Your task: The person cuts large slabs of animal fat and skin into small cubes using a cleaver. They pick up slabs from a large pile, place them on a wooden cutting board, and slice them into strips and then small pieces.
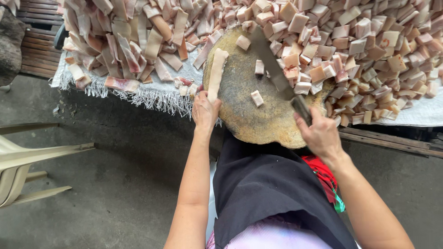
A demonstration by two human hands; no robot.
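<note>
Cleaver (272,69) clamped in right hand (320,133), blade across round chopping block (258,120); pork strip (216,76) pinned under left hand (205,110) fingertips, left of blade.

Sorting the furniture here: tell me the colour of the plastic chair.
Cream or beige; the plastic chair shows at the left edge of the head view.

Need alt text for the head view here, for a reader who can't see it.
Seen from above, a person's right hand grips a cleaver over a round wooden chopping block, while the left hand holds a long strip of pork skin on it. Piles of uncut strips and cut squares cover the white cloth behind.
</note>
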